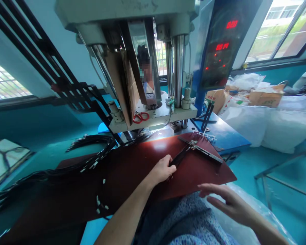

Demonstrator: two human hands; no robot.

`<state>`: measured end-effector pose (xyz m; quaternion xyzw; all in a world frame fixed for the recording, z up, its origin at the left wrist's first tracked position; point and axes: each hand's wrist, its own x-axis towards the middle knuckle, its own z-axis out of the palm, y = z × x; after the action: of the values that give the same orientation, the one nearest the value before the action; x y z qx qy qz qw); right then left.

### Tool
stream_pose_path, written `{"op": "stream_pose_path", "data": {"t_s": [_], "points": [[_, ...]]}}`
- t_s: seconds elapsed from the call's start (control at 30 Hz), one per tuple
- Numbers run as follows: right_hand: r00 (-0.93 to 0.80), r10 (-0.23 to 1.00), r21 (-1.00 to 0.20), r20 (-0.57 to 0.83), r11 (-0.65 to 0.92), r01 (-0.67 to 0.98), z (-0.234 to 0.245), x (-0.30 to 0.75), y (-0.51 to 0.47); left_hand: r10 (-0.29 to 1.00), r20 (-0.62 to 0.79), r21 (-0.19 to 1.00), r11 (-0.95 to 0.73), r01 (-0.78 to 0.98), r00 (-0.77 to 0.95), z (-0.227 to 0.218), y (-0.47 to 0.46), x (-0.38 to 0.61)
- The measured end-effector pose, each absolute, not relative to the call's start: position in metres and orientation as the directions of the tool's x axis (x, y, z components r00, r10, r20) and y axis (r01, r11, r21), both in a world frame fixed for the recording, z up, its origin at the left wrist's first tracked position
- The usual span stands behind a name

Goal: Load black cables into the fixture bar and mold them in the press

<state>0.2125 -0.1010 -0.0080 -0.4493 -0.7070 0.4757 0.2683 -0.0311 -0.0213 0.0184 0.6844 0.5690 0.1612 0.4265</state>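
Note:
My left hand is closed around a bundle of dark cables just above the red-brown tabletop. The bundle runs away from my fist towards the upper right, where small light connector ends cluster. A dark straight bar lies beside those ends. Lower right, over the table's near edge and close to my lap, my right hand hangs with its fingers stretched out and nothing in it.
A large press stands behind the table, with red-handled scissors on its plate. More black cables lie to the left. A control panel with red digits, white sacks and a metal frame stand right.

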Motion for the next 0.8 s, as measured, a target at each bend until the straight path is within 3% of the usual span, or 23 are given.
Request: {"op": "stream_pose_path", "data": {"t_s": [0.03,0.1,0.17,0.23,0.37,0.5,0.8], "points": [[-0.434,0.901,-0.976,-0.014,0.082,0.201,-0.004,0.199,-0.091,0.897,-0.287,0.865,0.092,0.493,0.336,0.023,-0.027,-0.033],[-0.358,0.933,-0.987,0.038,-0.021,-0.158,-0.001,0.173,-0.067,0.88,-0.286,0.945,0.193,0.265,0.38,0.03,-0.038,-0.036],[-0.296,0.952,-0.896,0.08,-0.062,-0.44,0.002,0.149,-0.044,0.902,-0.243,0.965,0.185,0.187,0.358,0.034,-0.047,-0.037],[-0.256,0.963,-0.827,0.085,-0.075,-0.558,0.006,0.132,-0.028,0.935,-0.173,0.976,0.121,0.18,0.308,0.036,-0.051,-0.038],[-0.272,0.959,-0.846,0.085,-0.075,-0.528,0.016,0.121,-0.015,0.977,-0.055,0.98,0.013,0.199,0.207,0.034,-0.055,-0.042],[-0.198,0.973,-0.885,0.115,0.01,-0.466,0.021,0.13,-0.015,0.988,-0.089,0.984,0.068,0.164,0.126,0.029,-0.057,-0.046],[-0.134,0.988,-0.809,0.072,-0.021,-0.588,0.017,0.134,-0.021,0.902,-0.186,0.973,0.114,0.199,0.389,0.031,-0.061,-0.042]]}}
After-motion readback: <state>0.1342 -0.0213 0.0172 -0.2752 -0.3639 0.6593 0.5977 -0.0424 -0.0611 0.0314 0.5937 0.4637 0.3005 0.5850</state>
